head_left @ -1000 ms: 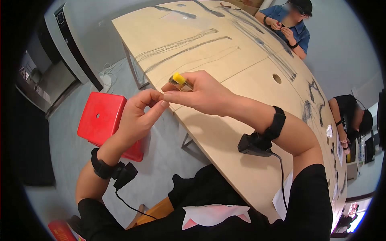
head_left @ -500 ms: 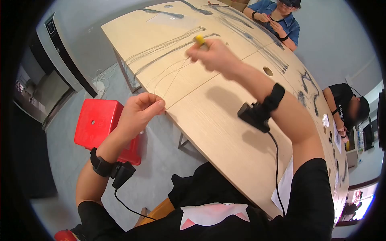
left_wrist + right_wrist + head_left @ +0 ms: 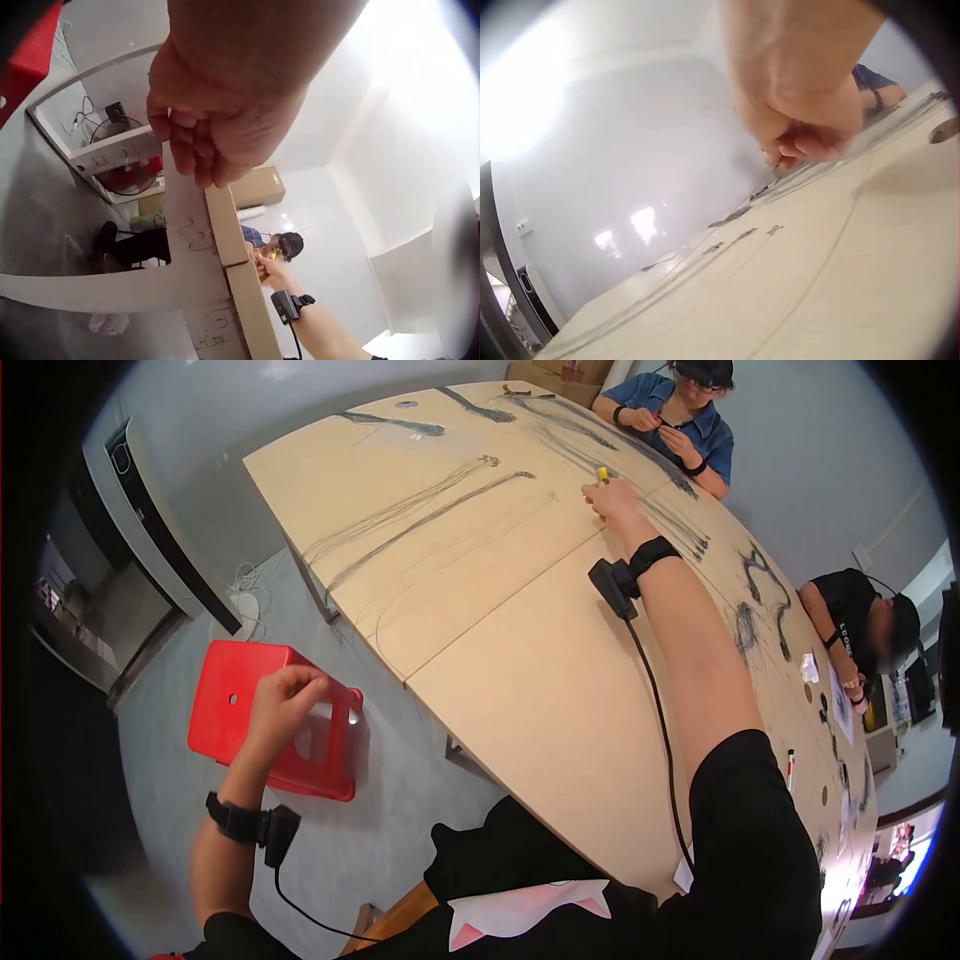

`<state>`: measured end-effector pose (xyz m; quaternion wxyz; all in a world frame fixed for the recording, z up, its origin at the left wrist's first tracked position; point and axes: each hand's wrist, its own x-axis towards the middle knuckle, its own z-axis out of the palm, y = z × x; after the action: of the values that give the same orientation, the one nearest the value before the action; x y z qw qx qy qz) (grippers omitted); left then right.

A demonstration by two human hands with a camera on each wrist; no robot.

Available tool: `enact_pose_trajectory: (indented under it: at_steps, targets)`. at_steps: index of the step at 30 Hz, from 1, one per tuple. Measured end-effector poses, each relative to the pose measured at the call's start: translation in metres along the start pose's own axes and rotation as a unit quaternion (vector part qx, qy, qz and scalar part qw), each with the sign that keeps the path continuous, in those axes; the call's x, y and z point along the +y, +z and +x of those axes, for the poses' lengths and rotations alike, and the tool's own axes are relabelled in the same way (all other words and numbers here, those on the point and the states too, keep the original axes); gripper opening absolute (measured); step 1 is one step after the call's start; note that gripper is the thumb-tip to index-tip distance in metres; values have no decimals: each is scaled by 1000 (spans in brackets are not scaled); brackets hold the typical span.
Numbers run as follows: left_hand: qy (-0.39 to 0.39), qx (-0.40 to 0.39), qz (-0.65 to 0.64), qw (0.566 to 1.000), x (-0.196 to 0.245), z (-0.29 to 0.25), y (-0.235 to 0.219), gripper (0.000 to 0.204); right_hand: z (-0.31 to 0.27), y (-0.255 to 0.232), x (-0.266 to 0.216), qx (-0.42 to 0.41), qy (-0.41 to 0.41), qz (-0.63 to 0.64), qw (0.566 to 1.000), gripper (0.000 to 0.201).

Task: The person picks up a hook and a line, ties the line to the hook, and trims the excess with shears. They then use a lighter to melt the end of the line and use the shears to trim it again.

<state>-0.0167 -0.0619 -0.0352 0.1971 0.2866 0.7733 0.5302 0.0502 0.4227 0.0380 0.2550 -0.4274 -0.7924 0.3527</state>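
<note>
Left of the table, my left hand is raised above a red stool, its thumb against the curled forefinger as when the thread ran to it; the thread there is too fine to see now. In the left wrist view, this hand has curled fingers. My right hand reaches over the far part of the table and grips a small yellow-topped object. The right wrist view shows this hand with curled fingers low over the tabletop; the yellow top is hidden there.
Grey strand bundles and fine loose strands lie on the wooden table. One person sits across the far side, another at the right. A round hole, a marker and papers are at the right.
My right hand has moved away across the table with the yellow-topped object. My left hand has drawn back down and left. The hands, together at first, are now far apart.
</note>
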Motion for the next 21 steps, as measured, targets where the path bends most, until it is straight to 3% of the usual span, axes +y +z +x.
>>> enact_pose_trajectory:
  at_steps: [4,7,12,17,19,21]
  targets:
    - [4,77,46,996,-25,-33,-16,13,0,14,-1,0,2,-25,1000,20]
    - [-62,136,18,989,-68,-70,-34,14,36,37,24,-10,-9,-52,999,24]
    - [-239,120,-29,963,-140,-158,-42,11,34,43,26,11,-63,-109,992,29]
    - [-357,107,-40,927,-157,-209,-7,9,30,37,20,-15,-15,-103,994,26]
    - [-387,76,-56,917,-153,-212,7,11,20,30,21,-36,32,27,998,20]
    - [-396,57,-52,915,-144,-207,17,12,17,30,22,-31,26,31,999,17]
